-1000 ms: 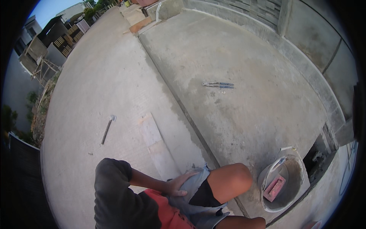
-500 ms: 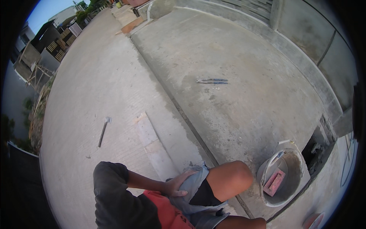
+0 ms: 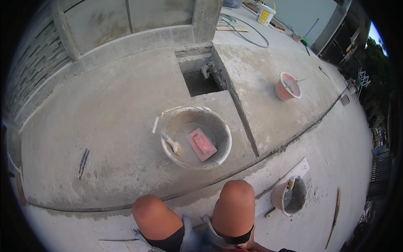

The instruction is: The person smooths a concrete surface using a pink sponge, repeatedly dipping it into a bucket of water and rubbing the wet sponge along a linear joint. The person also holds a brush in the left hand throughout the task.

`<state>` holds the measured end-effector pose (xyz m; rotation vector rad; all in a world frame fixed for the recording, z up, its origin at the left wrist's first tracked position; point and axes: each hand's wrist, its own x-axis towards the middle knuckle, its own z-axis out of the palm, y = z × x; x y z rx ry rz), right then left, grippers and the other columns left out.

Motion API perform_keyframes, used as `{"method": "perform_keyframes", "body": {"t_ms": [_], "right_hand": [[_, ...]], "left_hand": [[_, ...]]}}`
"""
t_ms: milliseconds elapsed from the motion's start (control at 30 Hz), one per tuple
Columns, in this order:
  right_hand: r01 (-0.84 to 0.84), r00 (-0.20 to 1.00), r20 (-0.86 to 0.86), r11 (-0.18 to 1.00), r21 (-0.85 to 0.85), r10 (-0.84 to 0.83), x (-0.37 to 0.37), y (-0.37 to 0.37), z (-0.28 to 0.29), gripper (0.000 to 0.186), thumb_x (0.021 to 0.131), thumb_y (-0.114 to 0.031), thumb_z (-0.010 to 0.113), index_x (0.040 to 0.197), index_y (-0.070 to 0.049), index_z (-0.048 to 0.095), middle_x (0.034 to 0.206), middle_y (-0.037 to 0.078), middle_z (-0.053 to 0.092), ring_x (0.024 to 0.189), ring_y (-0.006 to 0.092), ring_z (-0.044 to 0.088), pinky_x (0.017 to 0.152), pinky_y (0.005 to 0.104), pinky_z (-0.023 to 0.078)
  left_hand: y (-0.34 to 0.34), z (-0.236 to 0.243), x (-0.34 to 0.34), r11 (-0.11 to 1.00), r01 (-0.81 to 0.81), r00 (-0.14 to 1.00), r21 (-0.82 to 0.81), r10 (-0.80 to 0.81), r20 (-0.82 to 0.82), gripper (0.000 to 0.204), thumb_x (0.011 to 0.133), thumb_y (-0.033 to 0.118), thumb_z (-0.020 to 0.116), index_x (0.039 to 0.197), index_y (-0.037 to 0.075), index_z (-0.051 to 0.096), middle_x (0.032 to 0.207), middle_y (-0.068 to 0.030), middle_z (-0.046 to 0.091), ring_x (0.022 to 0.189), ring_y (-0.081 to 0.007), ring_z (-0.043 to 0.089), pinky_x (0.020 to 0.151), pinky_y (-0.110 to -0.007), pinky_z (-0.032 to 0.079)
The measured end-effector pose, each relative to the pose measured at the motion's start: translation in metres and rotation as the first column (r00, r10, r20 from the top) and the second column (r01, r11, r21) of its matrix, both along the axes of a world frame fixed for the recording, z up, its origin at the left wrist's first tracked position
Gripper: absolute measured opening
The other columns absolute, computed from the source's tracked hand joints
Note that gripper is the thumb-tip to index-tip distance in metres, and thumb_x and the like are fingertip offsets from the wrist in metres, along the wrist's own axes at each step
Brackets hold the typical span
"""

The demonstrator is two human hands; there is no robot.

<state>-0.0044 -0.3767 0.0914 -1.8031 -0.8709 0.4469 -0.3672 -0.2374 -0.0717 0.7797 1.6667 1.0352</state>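
Note:
My right hand (image 3: 250,243) shows only in part at the lower edge, beside my right thigh; its fingers are mostly hidden. My left hand is out of view. In front of my bent knees stands a large grey round tub (image 3: 228,145) with a wire handle. Inside it lie a pink plastering float (image 3: 202,145) and a brush (image 3: 171,144) leaning at the left wall, with what looks like shallow water. Right of my knees, a smaller grey bucket (image 3: 277,196) holds a tool with a pale handle (image 3: 291,183). Part of a board (image 3: 299,169) shows beside and behind it.
A square pit (image 3: 201,84) opens beyond the tub, with a narrow groove (image 3: 243,119) running from it. A pink bucket (image 3: 284,90) stands at far right. Two slim blue tools (image 3: 83,163) lie at left. A hose (image 3: 252,31) and white pail (image 3: 265,14) are farther back.
My view has swung to the right, bringing the tub from the right side to the middle. My left hand, earlier resting on my thigh, has gone out of view.

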Motion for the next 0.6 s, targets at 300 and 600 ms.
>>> {"method": "perform_keyframes", "body": {"t_ms": [300, 600], "right_hand": [[-0.047, 0.984, -0.178, 0.991, -0.124, 0.025, -0.032, -0.146, -0.108, 0.156, 0.055, -0.075, 0.094, 0.163, 0.0, 0.009, 0.159, 0.019, 0.036, 0.151, 0.0359, 0.037, 0.125, 0.0514, 0.03], [-0.102, 0.777, -0.629, 0.993, -0.057, 0.044, -0.038, -0.133, -0.081, 0.152, 0.057, -0.064, 0.099, 0.164, -0.002, 0.011, 0.161, 0.021, 0.035, 0.149, 0.0358, 0.042, 0.12, 0.0494, 0.038]], "left_hand": [[0.019, 0.047, 0.004, 0.895, 0.369, 0.927, -0.251, -0.336, 0.166, 0.053, 0.11, 0.025, 0.055, 0.151, -0.004, 0.041, 0.132, -0.0209, 0.065, 0.129, -0.0326, 0.062, 0.112, -0.049, 0.049], [0.01, 0.105, -0.045, 0.754, 0.446, 0.894, -0.483, -0.401, 0.2, 0.052, 0.109, 0.024, 0.057, 0.15, -0.004, 0.042, 0.131, -0.0201, 0.065, 0.129, -0.0325, 0.063, 0.112, -0.049, 0.05]]}}
